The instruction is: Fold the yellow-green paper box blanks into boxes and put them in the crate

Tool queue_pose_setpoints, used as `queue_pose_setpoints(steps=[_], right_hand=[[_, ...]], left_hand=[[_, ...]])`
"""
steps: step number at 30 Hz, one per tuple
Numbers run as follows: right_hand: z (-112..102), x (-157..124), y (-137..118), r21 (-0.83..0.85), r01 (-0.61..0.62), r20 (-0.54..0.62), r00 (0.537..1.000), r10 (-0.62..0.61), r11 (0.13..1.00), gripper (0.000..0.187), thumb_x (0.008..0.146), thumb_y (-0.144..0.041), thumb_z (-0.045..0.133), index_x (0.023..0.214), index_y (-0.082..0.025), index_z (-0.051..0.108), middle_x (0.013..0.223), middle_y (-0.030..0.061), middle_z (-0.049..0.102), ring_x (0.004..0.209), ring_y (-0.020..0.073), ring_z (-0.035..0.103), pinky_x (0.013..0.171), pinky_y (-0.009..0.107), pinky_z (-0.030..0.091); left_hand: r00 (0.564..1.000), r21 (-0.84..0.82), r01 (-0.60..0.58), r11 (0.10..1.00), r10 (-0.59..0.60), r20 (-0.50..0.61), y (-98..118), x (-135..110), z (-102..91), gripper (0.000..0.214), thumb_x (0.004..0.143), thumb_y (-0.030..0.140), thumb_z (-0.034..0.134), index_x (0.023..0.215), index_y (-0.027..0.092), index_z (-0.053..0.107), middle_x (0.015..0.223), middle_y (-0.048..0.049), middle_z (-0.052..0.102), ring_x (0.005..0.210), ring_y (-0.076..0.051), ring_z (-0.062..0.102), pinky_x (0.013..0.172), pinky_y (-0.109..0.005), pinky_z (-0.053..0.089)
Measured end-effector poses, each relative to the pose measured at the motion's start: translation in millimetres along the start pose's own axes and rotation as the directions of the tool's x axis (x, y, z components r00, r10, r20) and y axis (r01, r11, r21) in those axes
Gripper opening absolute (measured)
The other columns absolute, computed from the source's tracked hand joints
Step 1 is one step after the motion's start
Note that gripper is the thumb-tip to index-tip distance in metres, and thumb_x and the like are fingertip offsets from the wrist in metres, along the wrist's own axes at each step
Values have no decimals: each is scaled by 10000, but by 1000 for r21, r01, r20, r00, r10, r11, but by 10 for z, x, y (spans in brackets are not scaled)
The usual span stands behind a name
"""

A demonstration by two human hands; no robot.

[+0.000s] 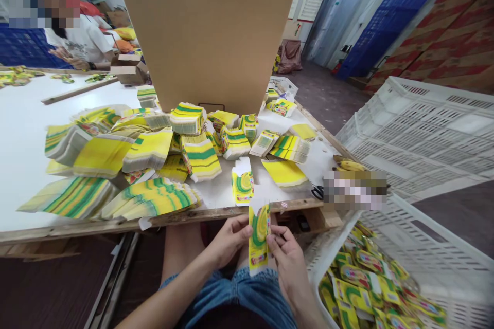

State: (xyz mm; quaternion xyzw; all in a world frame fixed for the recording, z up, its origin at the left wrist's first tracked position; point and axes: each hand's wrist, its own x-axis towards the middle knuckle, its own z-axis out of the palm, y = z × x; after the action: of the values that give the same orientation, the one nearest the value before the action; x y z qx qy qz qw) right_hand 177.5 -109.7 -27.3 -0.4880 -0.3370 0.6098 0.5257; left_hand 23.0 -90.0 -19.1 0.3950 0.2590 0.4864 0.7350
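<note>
Pinching a yellow carton (pixel 259 254) between them, the left hand (pixel 232 235) and the right hand (pixel 286 250) grip opposite long edges, thumbs toward the viewer and fingers curled behind. It stands nearly upright above the denim shorts (pixel 266 298), just in front of the near edge of the bench (pixel 27 149), its top end reaching up to about that edge. Judging by its look, it is thin printed card: very light, springy along its length yet easily creased, and perhaps a little slick on the printed face. The long edges seem the best hold, with light fingertip pressure, since squeezing hard on the broad face could buckle it; the pale end flaps look weakest. The carton is narrow and tall, bright yellow with a large green swirl, a small red-and-white emblem low down, and white at both ends. Whether it is flat or opened out is hard to tell. A similar carton on the bench (pixel 243 183) lies just beyond it, before bundled card stacks (pixel 203 158).
</note>
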Motion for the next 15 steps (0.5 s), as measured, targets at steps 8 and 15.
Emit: queue_pose_setpoints(steps=[8,15], right_hand=[[106,-20,-19,-93,8,103,995,2,996,296,730,-422,762,877,-176,689,820,56,725,755,210,662,709,329,533],[111,-5,56,-264,98,-1,995,-102,959,286,783,-452,697,803,-187,590,735,26,674,677,197,642,622,296,534]], left_hand=[[984,-25,39,999,-43,-176,1,-26,2,443,685,458,776,952,110,712,864,-101,741,817,-231,687,769,-321,518],[950,148,-19,989,64,-306,-53,-12,36,420,771,359,721,1109,176,549,924,-55,717,821,-186,666,762,-292,511]])
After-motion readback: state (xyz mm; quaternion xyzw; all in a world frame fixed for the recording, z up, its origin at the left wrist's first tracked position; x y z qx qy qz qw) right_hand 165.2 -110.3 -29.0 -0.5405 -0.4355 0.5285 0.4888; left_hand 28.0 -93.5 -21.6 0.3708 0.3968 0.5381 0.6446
